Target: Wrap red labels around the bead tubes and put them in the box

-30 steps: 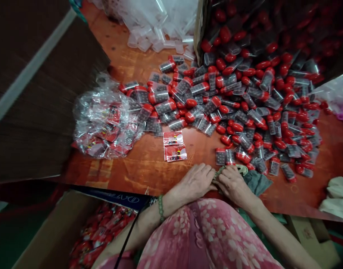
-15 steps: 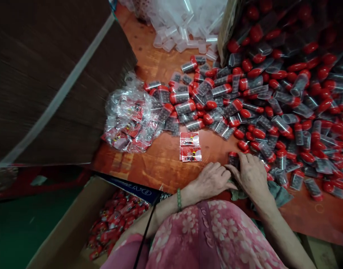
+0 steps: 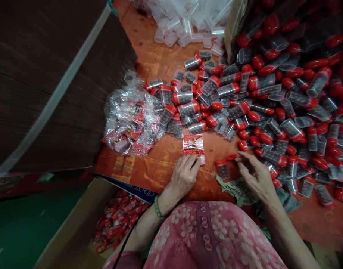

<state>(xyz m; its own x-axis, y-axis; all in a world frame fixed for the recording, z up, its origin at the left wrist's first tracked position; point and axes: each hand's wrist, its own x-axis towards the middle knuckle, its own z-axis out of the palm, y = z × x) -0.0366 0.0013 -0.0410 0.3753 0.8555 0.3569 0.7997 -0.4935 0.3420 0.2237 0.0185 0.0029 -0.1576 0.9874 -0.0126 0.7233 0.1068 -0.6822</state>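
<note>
My left hand (image 3: 184, 175) bends over two small stacks of red printed labels (image 3: 192, 142). Its fingers close on the near edge of the lower stack. To the right, my right hand (image 3: 254, 175) pinches a small red piece (image 3: 231, 157), blurred, between thumb and forefinger. A clear tube with a red end (image 3: 222, 169) and dark dots inside lies on the table between the hands, slightly blurred. Just in front of my body is a crumpled green cloth (image 3: 238, 190), partly beneath the right hand.
Many red-capped clear tubes (image 3: 235, 110) spread over the orange table (image 3: 157, 164), piled highest at right. Clear plastic bags of labels (image 3: 132, 119) lie left. Empty clear tubes (image 3: 185, 26) are heaped behind. A strapped brown carton (image 3: 56, 74) stands left; an open box of red items (image 3: 119, 220) sits below.
My left hand has moved left from beside the right hand onto the labels. My right hand has drawn away from the tube, which now shows between the hands, and holds a small red piece.
</note>
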